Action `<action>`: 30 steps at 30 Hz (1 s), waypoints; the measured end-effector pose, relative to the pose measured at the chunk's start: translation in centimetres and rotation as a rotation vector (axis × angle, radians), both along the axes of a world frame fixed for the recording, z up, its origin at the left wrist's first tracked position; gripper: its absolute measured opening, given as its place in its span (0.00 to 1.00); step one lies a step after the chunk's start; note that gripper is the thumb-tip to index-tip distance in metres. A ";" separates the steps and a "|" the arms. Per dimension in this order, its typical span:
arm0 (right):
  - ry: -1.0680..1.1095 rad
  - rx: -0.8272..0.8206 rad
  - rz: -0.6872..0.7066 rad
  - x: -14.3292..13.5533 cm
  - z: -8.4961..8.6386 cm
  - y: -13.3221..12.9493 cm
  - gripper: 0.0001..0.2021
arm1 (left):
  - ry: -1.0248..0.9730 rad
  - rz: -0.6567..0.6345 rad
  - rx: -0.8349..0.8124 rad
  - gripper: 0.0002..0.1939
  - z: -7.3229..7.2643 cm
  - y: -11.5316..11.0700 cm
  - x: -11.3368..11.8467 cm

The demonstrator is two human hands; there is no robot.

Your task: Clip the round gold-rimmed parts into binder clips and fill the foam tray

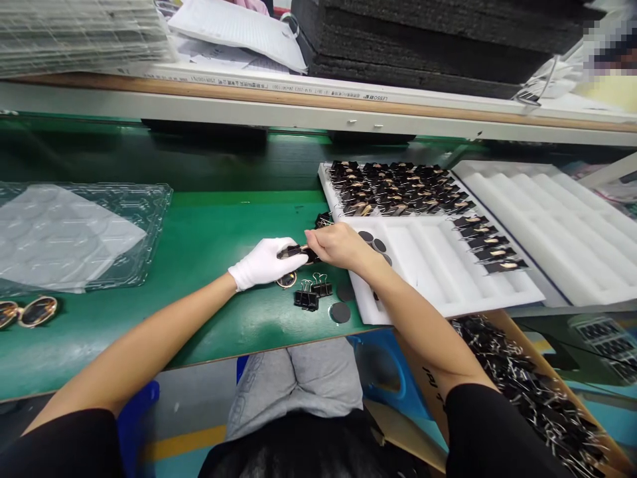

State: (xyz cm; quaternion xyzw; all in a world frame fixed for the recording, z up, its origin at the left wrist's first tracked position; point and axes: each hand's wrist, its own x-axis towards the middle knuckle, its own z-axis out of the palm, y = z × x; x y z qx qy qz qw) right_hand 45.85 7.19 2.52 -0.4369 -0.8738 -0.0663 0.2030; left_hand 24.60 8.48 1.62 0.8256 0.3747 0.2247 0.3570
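My left hand (pixel 263 263), in a white glove, is closed on a small dark piece (pixel 291 251) above the green table. Bare and closed, my right hand (pixel 332 243) meets the piece's right side; its fingertips partly hide what they pinch. Just below the glove lies a round gold-rimmed lens (pixel 287 280). Black binder clips (pixel 306 299) stand nearer the table's front edge, beside a dark round disc (pixel 340 313). Another black clip (pixel 323 220) is partly hidden behind my right hand.
A white foam tray (pixel 432 265) at right holds rows of clipped pieces and dark discs. Clear plastic trays (pixel 159 232) and sunglasses (pixel 37 311) lie left. A box of clips (pixel 527 392) stands lower right. A loaded shelf (pixel 298 113) crosses above the table.
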 end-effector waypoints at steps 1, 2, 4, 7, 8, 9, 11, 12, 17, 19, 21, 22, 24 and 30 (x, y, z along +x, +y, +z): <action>-0.013 0.017 0.020 0.1 0.0 0.0 0.29 | -0.007 -0.003 0.008 0.20 0.0 0.0 0.0; -0.021 0.035 0.023 0.2 0.1 0.0 0.29 | -0.017 -0.003 0.012 0.19 -0.1 0.0 0.0; -0.008 0.073 -0.036 0.2 0.0 0.1 0.29 | -0.041 0.009 0.005 0.19 -0.1 0.0 0.1; 0.043 0.090 -0.180 -0.2 -0.3 0.0 0.28 | -0.078 0.045 -0.031 0.20 -0.1 0.0 0.2; 0.055 0.079 -0.216 -0.3 -0.4 0.0 0.28 | -0.088 0.053 -0.040 0.21 -0.1 0.0 0.2; 0.061 0.059 -0.239 -0.5 -0.4 -0.1 0.27 | -0.097 0.056 -0.048 0.21 -0.1 0.0 0.2; 0.071 -0.003 -0.267 -0.7 -0.2 -0.2 0.27 | -0.103 0.050 -0.058 0.21 -0.1 0.1 0.1; 0.081 -0.049 -0.269 -0.6 0.1 -0.2 0.27 | -0.097 0.046 -0.058 0.22 -0.1 0.2 0.1; 0.229 -0.377 -0.003 0.4 2.1 -0.6 0.17 | -0.032 -0.002 -0.052 0.21 -0.1 0.4 -0.3; 0.291 -0.495 0.153 1.0 2.7 -0.8 0.13 | -0.003 -0.014 -0.039 0.21 0.0 0.4 -0.5; 0.342 -0.587 0.221 1.5 3.0 -1.1 0.16 | 0.022 -0.022 0.000 0.21 0.1 0.3 -0.7; 0.366 -0.613 0.219 1.6 3.1 -1.3 0.17 | 0.035 -0.030 0.032 0.20 0.2 0.3 -0.7; 0.370 -0.605 0.187 1.8 3.2 -2.0 0.14 | 0.084 -0.053 0.105 0.19 0.2 0.2 -0.8; 0.053 -0.396 0.092 1.9 3.8 -5.0 0.11 | 0.126 -0.165 0.252 0.15 -0.4 -0.2 -0.8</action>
